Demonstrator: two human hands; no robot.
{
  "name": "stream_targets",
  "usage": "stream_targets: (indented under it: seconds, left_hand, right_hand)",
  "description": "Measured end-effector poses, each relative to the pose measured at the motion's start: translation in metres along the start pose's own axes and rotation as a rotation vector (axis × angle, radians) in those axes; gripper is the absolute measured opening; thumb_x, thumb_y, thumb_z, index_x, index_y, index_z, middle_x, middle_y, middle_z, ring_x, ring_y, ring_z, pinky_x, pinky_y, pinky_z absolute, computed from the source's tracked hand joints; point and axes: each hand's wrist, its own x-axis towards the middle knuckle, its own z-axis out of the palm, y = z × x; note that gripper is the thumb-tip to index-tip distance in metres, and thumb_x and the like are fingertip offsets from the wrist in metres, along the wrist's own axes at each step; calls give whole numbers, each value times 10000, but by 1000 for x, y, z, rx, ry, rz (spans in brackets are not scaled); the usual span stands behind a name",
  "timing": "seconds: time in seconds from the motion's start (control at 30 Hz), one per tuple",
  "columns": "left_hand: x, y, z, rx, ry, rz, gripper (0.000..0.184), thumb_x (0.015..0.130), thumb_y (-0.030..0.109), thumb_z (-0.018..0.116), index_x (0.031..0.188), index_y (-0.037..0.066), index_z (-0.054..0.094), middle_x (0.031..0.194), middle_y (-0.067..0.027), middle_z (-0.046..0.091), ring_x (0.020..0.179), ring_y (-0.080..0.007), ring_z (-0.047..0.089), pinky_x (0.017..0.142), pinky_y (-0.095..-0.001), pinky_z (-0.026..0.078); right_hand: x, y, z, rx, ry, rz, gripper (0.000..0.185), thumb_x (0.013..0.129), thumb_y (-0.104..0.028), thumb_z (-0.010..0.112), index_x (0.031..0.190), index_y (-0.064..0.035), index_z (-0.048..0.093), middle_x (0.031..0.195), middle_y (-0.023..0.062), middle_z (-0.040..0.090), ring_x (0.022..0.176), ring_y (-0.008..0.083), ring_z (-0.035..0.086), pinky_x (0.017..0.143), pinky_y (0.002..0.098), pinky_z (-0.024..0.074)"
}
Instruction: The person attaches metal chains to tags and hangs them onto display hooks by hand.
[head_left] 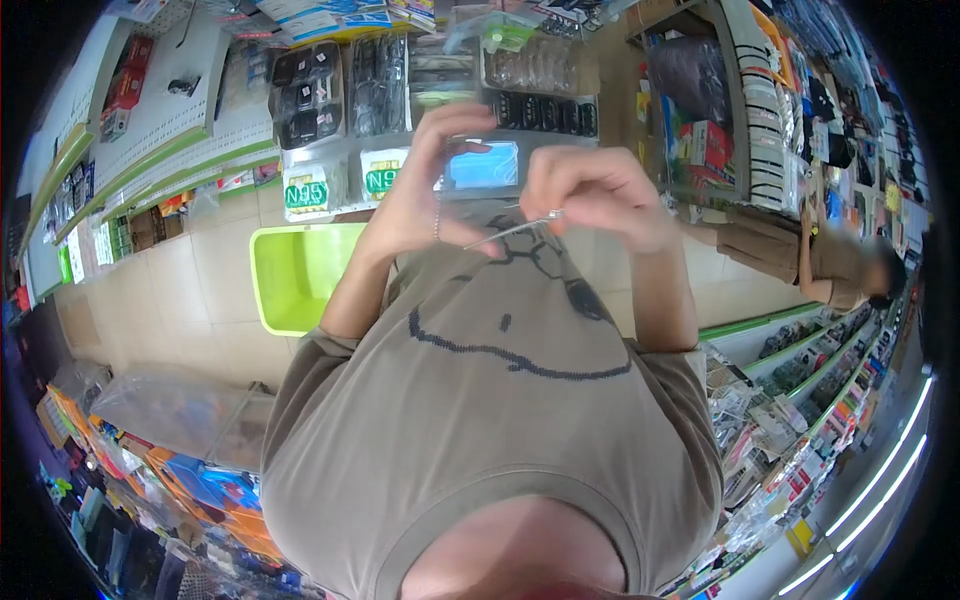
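Note:
My left hand (425, 185) is raised in front of my chest, its fingers curved and apart with nothing held between them. To the right, my right hand (590, 195) pinches a thin metallic item (520, 228), which slants down and left toward my left thumb. Whether its lower end touches that thumb cannot be made out. Behind the hands, a blue packet (484, 166) lies on the shelf front, beside white and green N95 packs (306, 190).
A lime green bin (290, 280) stands on the floor at the left. Shelves of packaged goods (305, 95) line the front. Another person (780, 250) is at the right, near a rack (740, 120). Lower shelves (790, 360) run along the right.

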Motion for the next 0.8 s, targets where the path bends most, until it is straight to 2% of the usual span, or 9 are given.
stream_targets:
  seconds: [0.17,0.23,0.3,0.4,0.47,0.6,0.7,0.73,0.8]
  left_hand:
    - [-6,-1,-17,-60,28,49,1194,452,453,1031,1433,43,489,1473,-142,431,1381,-293,461,1090,-448,456]
    - [-7,-2,-26,-73,56,72,1214,453,501,1018,1437,34,481,1481,-142,430,1378,-295,473,1082,-446,456]
    - [-10,-4,-33,-66,81,92,1235,452,549,1003,1440,30,475,1494,-144,423,1377,-299,484,1072,-444,455]
    - [-13,0,-34,-113,168,89,1250,455,603,980,1442,31,471,1508,-151,415,1386,-308,488,1063,-446,450]
    - [-14,3,-33,-139,200,79,1249,455,610,978,1441,33,472,1511,-155,412,1392,-315,483,1064,-449,446]
    - [-17,8,-31,-122,208,61,1256,457,628,971,1443,34,469,1509,-160,411,1394,-323,481,1068,-453,442]
    - [-18,7,-29,-104,196,70,1262,454,645,965,1441,33,470,1509,-162,410,1396,-324,479,1069,-452,440]
    - [-18,9,-28,-113,195,58,1264,461,651,963,1444,32,465,1510,-163,404,1400,-324,474,1072,-446,436]
    - [-17,11,-25,-128,194,52,1260,468,644,966,1447,33,462,1511,-162,399,1404,-323,471,1072,-442,434]
  right_hand:
    - [3,-33,10,359,-56,-258,257,938,-197,663,859,45,629,655,29,562,620,153,492,598,280,348]
    - [1,-51,13,212,-72,-289,176,868,-103,712,855,61,649,652,57,588,600,146,482,566,306,313]
    - [-1,-71,12,9,-120,-270,155,828,-58,747,856,71,665,682,84,627,594,163,496,556,317,328]
    - [3,-80,17,-158,9,-424,158,765,14,776,872,91,689,733,130,673,604,187,541,563,309,390]
    - [5,-86,12,-263,63,-443,148,768,38,772,883,98,701,762,139,691,633,205,590,594,300,439]
    - [6,-108,9,-876,308,-448,138,802,50,777,928,75,725,808,135,719,702,213,661,648,293,500]
    - [4,-126,1,-1309,390,-312,136,822,12,799,947,27,746,834,111,732,738,200,681,658,290,502]
    - [3,-131,1,-1284,454,-188,142,828,-55,816,952,-8,763,845,99,735,735,192,675,667,281,497]
    - [0,-139,-10,-1310,472,-92,135,841,-70,806,956,-10,769,847,99,735,736,193,672,674,279,496]
